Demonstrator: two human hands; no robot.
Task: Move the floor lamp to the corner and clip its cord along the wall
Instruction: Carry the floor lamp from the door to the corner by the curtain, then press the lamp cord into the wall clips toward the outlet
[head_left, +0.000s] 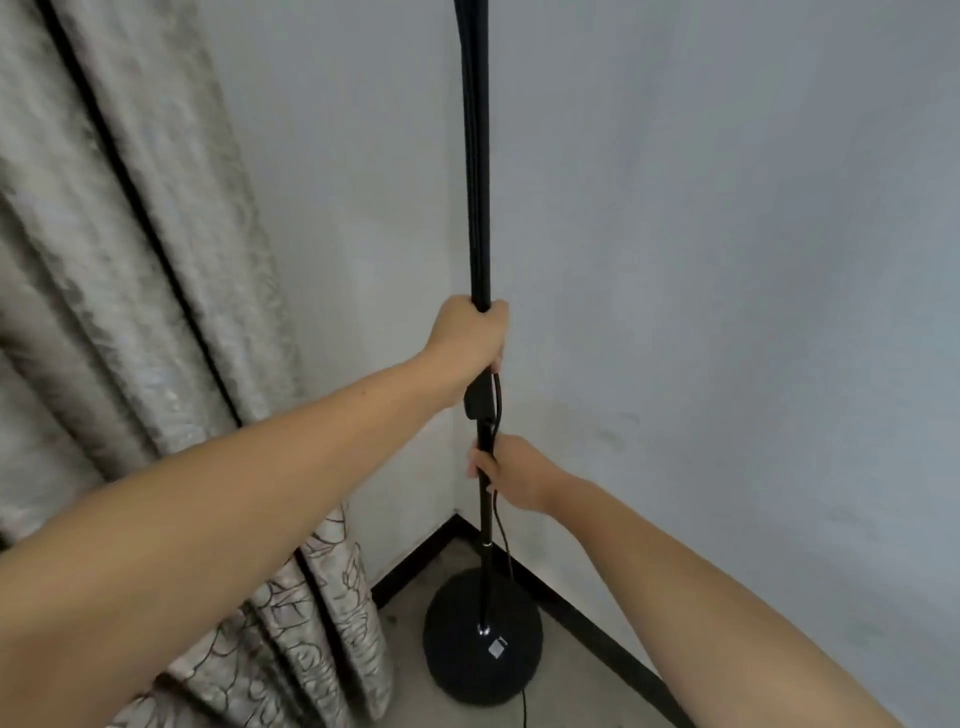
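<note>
A black floor lamp stands upright in the room corner, its thin pole (478, 182) rising out of the top of the view. Its round black base (483, 636) rests on the grey floor close to both walls. My left hand (470, 332) is closed around the pole at mid-height. Lower down, my right hand (511, 470) grips the pole too. A black cord (501, 530) runs down beside the pole, passes the base and leaves at the bottom edge. The lamp head is out of view.
A patterned grey curtain (130, 312) hangs on the left, reaching the floor beside the base. White walls meet in the corner (457, 467) behind the pole. A black skirting board (613, 639) runs along the foot of both walls.
</note>
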